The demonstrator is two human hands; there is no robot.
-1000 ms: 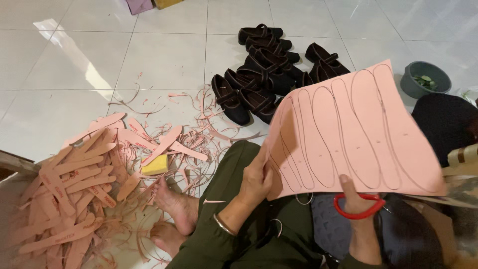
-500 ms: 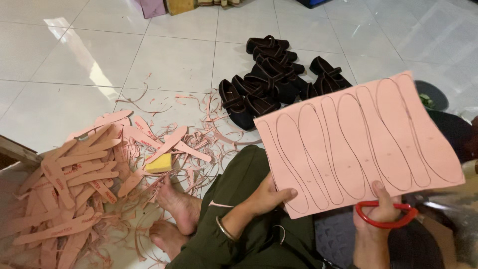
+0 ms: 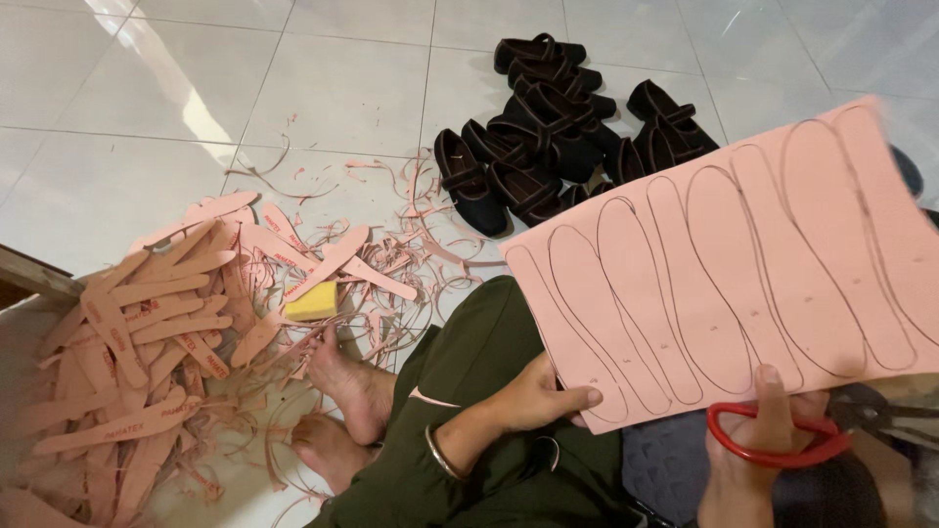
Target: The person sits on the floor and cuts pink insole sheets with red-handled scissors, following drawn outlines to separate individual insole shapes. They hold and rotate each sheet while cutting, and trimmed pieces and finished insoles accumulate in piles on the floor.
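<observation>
My left hand point(image 3: 536, 399) grips the lower left corner of a large pink sheet point(image 3: 743, 264) with several insole outlines drawn on it. The sheet lies nearly flat above my lap. My right hand point(image 3: 765, 440) holds red-handled scissors point(image 3: 782, 442) at the sheet's lower edge, thumb through the handle loop; the dark blades point right under the sheet. A metal bangle sits on my left wrist. My legs in dark green trousers are crossed beneath.
A heap of cut pink insoles point(image 3: 137, 332) and thin pink trimmings covers the white tiled floor at left, with a yellow sponge point(image 3: 311, 303) among them. Several black shoes point(image 3: 548, 127) lie behind the sheet. My bare feet point(image 3: 342, 391) rest by the heap.
The pink sheet has tipped from steeply upright to nearly flat and shifted right. My right hand with the scissors has come up to its lower edge.
</observation>
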